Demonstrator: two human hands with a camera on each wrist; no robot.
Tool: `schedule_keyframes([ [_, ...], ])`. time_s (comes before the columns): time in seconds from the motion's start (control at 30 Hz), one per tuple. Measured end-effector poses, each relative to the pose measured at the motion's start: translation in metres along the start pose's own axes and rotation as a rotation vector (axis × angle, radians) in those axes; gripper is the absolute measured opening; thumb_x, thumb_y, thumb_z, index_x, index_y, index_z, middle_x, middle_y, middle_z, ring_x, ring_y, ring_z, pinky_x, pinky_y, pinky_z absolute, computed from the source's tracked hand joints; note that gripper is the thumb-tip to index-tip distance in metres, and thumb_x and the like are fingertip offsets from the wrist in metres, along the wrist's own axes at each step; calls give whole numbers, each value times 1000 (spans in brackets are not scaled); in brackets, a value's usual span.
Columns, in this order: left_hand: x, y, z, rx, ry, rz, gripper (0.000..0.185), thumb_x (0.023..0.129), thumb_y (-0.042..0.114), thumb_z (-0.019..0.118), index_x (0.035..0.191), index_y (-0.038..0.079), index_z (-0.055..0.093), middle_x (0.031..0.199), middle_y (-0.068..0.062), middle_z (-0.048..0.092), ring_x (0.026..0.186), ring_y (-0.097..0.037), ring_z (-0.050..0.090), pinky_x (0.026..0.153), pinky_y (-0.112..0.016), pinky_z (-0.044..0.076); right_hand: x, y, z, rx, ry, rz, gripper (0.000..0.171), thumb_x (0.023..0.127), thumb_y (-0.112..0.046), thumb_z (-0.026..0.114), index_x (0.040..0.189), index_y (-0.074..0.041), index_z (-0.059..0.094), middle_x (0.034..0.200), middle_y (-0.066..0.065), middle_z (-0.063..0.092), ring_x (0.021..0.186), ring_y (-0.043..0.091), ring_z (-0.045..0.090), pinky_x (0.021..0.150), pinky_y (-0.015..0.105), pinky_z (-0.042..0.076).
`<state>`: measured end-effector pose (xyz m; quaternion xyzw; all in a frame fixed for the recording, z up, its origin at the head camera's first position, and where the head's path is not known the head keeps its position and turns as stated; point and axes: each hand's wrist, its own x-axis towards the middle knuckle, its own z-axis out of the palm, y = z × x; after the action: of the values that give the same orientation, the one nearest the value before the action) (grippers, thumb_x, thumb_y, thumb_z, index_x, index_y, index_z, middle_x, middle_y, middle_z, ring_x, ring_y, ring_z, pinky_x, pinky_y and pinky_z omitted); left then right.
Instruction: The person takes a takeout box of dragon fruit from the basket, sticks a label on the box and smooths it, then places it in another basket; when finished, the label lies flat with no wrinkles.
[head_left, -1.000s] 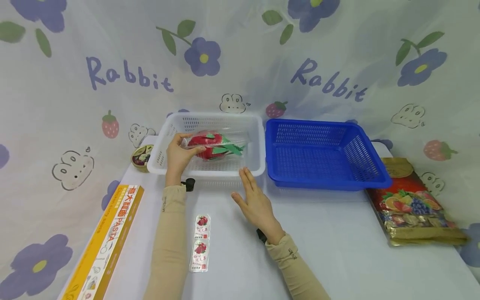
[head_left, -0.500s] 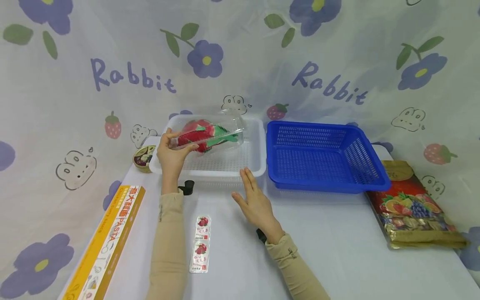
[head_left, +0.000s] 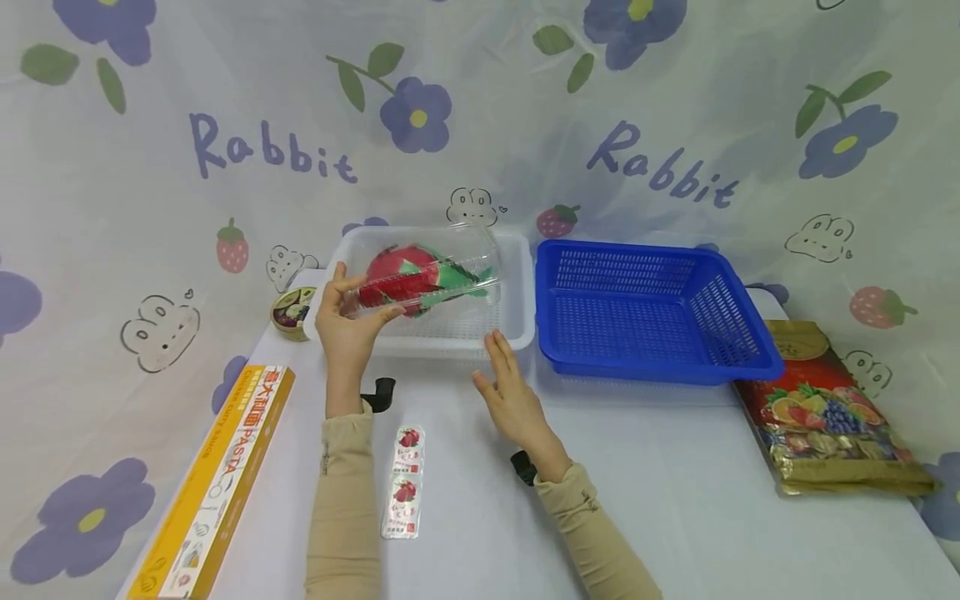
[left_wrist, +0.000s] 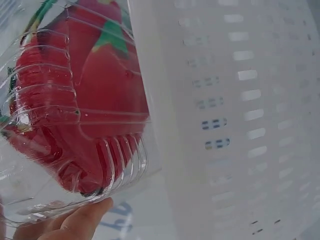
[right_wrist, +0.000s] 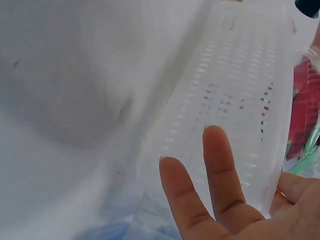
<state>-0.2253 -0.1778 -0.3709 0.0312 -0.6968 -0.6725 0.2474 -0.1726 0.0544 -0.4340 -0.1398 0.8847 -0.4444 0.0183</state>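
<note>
A white tabletop (head_left: 675, 500) is standing against a drooping cloth backdrop (head_left: 150, 125) printed with purple flowers and "Rabbit". A white basket (head_left: 517, 283) is sitting at the back, with a blue basket (head_left: 645, 308) just beside it on its right. Left of the white basket are lying a small round tin (head_left: 288, 312) and, nearer me, a long yellow pasta box (head_left: 217, 492). In front of the white basket two small strawberry sachets (head_left: 405, 483) are lying, and a gold sweet bag (head_left: 825, 417) is resting well to its right. The left hand (head_left: 348, 321) is gripping one end of a clear clamshell box (head_left: 423, 275) of red fruit, holding it tilted above the white basket. The right hand (head_left: 510, 392) is hovering flat, fingers straight, holding nothing, just before the white basket's front rim.
</note>
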Motion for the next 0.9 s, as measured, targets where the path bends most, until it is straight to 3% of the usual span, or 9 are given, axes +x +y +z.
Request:
schedule_keyframes([
  [0.07,-4,0,1,-20,1,24,50,68,-4,84,110,10,62,158,-6,33,143,-26,37,112,-40,39,-1,-2,-2,67,11,7,67,103,-51,31,157,-18,8,165,1,5,125,38,53,90,50,52],
  [0.13,-9,0,1,-45,-2,41,51,67,-7,83,109,9,61,158,-8,32,143,-28,37,113,-41,37,-3,-5,-5,136,40,21,69,102,-53,30,157,-19,5,164,7,11,126,37,52,98,53,47],
  [0.33,-18,-2,-1,-51,2,56,50,67,-9,83,109,7,61,158,-6,33,145,-26,35,113,-41,37,-13,-22,-14,275,199,-9,75,99,-57,31,157,-21,0,163,5,15,120,36,56,89,53,51],
  [0.5,-26,-2,-2,-28,6,63,53,65,-10,83,112,0,58,158,-8,33,144,-25,35,113,-40,37,-20,-35,-20,288,279,-85,84,92,-70,28,157,-26,0,164,-4,8,135,35,44,94,57,48],
  [0.7,-35,4,-1,-48,-21,41,54,66,-10,82,113,3,60,158,-3,34,144,-24,35,112,-36,39,-27,-45,-25,278,327,-163,88,90,-74,28,157,-23,4,164,3,10,142,36,31,108,60,37],
  [0.9,-47,10,-1,-102,-55,87,56,64,-10,83,114,-4,57,157,-6,34,146,-25,32,98,-16,47,-38,-53,-30,258,361,-243,83,94,-67,31,157,-21,2,164,7,7,146,33,23,112,58,30],
])
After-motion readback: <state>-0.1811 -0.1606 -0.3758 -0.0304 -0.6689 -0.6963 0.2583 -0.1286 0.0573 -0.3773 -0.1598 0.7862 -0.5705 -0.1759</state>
